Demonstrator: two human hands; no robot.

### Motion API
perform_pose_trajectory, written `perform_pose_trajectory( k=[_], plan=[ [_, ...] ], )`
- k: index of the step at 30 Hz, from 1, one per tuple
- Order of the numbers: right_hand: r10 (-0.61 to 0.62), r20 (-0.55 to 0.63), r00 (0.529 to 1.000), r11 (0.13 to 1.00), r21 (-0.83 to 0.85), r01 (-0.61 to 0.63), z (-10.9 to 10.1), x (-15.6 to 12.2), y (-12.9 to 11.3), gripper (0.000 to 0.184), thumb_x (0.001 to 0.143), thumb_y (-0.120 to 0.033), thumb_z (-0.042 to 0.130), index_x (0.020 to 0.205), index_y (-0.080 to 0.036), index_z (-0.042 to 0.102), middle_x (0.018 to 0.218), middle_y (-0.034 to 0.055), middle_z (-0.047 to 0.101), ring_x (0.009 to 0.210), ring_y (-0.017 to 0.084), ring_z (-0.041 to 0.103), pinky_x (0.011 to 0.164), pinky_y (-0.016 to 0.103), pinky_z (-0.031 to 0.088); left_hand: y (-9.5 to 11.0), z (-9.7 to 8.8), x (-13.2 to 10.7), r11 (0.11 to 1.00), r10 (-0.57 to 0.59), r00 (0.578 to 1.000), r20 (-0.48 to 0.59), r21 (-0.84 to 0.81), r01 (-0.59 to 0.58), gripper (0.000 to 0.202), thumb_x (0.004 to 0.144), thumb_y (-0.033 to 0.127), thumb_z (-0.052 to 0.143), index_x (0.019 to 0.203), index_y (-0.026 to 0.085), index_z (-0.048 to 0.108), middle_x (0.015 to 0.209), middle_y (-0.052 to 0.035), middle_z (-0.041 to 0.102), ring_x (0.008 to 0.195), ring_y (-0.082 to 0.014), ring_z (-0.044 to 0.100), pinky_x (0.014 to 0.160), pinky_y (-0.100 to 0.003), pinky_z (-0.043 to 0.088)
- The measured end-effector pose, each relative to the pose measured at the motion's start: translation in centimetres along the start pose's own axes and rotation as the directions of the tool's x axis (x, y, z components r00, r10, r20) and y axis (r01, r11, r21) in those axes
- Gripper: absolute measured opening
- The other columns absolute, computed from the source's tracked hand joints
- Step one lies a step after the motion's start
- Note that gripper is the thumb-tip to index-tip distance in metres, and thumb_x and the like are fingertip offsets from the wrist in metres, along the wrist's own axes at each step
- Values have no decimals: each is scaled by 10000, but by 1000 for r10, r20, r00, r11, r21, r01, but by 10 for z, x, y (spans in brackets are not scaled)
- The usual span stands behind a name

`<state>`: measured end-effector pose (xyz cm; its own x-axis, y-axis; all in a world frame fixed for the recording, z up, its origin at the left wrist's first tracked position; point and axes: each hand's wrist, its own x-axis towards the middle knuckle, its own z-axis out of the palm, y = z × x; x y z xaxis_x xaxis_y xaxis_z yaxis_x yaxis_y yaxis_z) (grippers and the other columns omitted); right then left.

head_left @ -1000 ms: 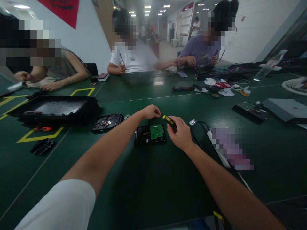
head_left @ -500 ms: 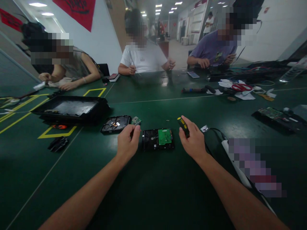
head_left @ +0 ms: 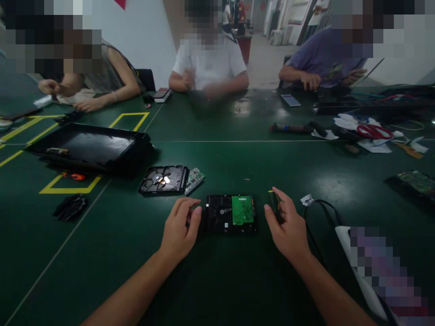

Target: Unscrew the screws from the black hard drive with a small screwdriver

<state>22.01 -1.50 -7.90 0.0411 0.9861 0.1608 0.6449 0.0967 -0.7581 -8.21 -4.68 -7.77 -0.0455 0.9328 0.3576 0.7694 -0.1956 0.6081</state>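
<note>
A hard drive (head_left: 217,222) lies flat between my two hands, its green circuit board (head_left: 242,211) facing up on the right half. My left hand (head_left: 181,224) is just left of the drive, thumb and forefinger apart with nothing visible between them. In my right hand (head_left: 287,222), right of the drive, is a black-and-yellow screwdriver (head_left: 272,197); only its handle shows, the shaft being hidden. Beyond my left hand are a second hard drive (head_left: 162,180) and a loose circuit board (head_left: 195,180) touching its right side. Tiny screws (head_left: 247,179) lie behind the nearer drive.
A large black tray-like casing (head_left: 91,144) stands at left, with a crumpled black item (head_left: 70,207) before it. At right are a black cable (head_left: 328,203), a white power strip (head_left: 358,267) and another board-bearing unit (head_left: 414,185). Several people sit across the green table (head_left: 220,158).
My left thumb and forefinger have parted from a pinch. The view has tipped down, so the table things appear lower. The middle co-worker's hands have moved together.
</note>
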Motion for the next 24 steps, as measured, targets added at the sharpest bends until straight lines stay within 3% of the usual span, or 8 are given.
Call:
perform_pose_trajectory(
  k=[4,7,11,20,24],
  plan=[
    [39,20,999,998,54,-40,1,0,-1,584,978,-436,599,1522,-280,451,1090,70,748,846,216,736,764,358,586,-4,-1,-5,998,-61,997,51,8,61,250,1057,346,470,1167,203,643,1156,-86,654,1002,-217,661,802,-325,548],
    [69,32,997,996,52,-70,0,0,-3,576,978,-440,600,1511,-272,463,1013,59,744,763,201,716,708,337,564,-2,-3,-4,997,-82,995,59,10,82,257,1058,348,461,1150,203,652,1124,-81,669,979,-216,665,795,-324,541],
    [75,10,997,996,42,-76,0,0,-3,588,973,-452,593,1512,-261,454,883,34,716,673,190,682,622,314,521,1,-4,-3,998,-67,997,41,25,66,275,1060,351,450,1124,197,669,1059,-68,684,947,-211,656,816,-326,517],
    [-1,20,1000,997,76,-1,1,-1,2,537,973,-462,575,1469,-282,470,865,15,695,633,177,664,615,312,501,-3,0,-4,997,-47,999,-9,54,47,354,1068,420,408,1051,200,685,984,-70,698,887,-227,642,783,-349,482],
    [38,55,998,993,106,-43,0,6,2,524,955,-468,586,1423,-263,473,814,-4,698,612,175,670,631,320,521,-2,3,0,999,-29,1000,0,16,29,328,1061,415,424,1063,199,672,985,-71,683,883,-229,641,795,-359,496]
  ],
)
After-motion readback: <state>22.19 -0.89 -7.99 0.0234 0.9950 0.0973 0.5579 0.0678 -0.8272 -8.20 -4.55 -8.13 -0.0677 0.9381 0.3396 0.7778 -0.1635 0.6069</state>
